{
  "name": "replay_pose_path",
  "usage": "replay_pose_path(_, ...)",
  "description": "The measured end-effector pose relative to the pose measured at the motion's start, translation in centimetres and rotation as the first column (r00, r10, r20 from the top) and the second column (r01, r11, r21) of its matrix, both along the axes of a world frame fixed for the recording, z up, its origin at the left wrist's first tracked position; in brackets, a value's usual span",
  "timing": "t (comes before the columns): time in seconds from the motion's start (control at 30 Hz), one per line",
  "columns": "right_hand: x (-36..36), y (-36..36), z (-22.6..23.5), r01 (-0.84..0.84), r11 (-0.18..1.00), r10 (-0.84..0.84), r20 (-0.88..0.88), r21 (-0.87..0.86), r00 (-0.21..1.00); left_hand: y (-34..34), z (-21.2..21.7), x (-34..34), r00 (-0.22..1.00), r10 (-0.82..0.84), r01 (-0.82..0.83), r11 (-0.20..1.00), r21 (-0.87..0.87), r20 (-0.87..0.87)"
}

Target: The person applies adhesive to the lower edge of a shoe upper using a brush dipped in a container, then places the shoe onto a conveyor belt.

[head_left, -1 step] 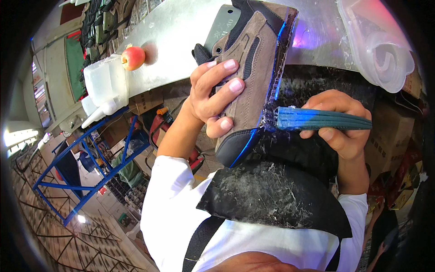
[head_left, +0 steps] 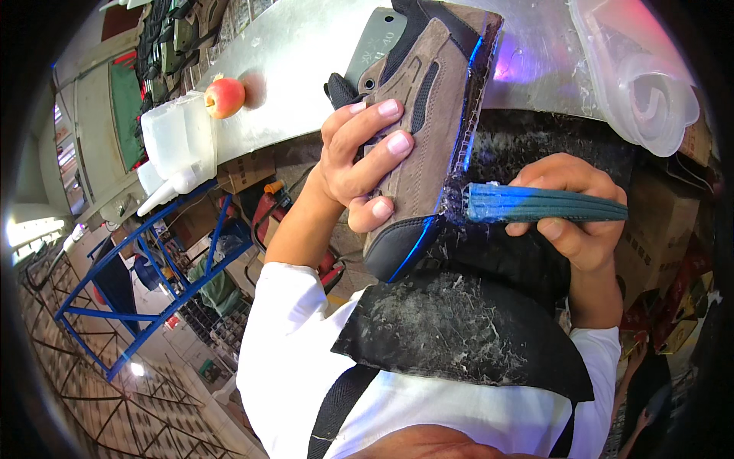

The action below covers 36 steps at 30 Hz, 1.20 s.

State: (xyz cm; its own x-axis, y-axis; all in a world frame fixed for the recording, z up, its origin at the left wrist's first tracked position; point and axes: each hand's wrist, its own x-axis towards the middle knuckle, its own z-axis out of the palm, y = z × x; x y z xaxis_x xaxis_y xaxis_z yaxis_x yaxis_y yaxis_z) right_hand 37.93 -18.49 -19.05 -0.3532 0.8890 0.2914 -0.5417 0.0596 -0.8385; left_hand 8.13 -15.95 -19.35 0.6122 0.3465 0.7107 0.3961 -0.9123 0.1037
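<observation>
My left hand (head_left: 358, 164) is wrapped round a brown suede shoe upper (head_left: 436, 99) with a black toe, which is stretched over a grey-green shoe last (head_left: 375, 52). The shoe is tilted on its side, toe toward me, its underside facing right. A bright blue line runs along its lower edge, beside a row of stitching. In my right hand (head_left: 569, 203), pinched between thumb and fingers, is a brush with a blue-green ridged handle (head_left: 543, 203). Its dark bristles (head_left: 454, 201) touch the shoe's underside near the toe.
A metal worktable (head_left: 287, 84) carries an apple (head_left: 225, 98), a translucent plastic container (head_left: 180, 136) and curled clear plastic sheets (head_left: 642, 92). A black, glue-marked apron (head_left: 459, 329) covers my front. At left stands a blue metal frame (head_left: 153, 283); cardboard boxes (head_left: 657, 229) are at right.
</observation>
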Motion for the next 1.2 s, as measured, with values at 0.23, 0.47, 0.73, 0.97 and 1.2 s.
replay_pose_path(0.23,0.3,-0.6,0.9,-0.012,1.000,0.012,0.053,0.012,0.999,0.1,1.4,0.2,0.999,-0.005,0.002,0.997,-0.072,-0.045)
replay_pose_path(0.47,0.5,-0.6,2.7,0.065,0.979,-0.107,0.216,0.192,0.971,0.4,1.3,0.6,1.000,-0.015,0.015,1.000,-0.022,-0.015)
replay_pose_path(0.73,0.0,-1.2,4.1,0.168,0.932,-0.260,0.273,0.321,0.926,0.5,3.4,1.3,0.998,-0.011,0.004,0.995,-0.103,-0.063)
replay_pose_path(0.97,0.2,-1.8,3.6,0.153,0.932,-0.238,0.236,0.329,0.942,0.4,2.7,2.0,1.000,0.017,-0.018,0.997,-0.074,-0.019)
replay_pose_path(1.2,0.3,-2.5,3.7,0.058,0.962,-0.090,0.109,0.265,0.990,0.5,4.9,3.4,0.990,0.101,-0.108,0.991,-0.077,-0.095)
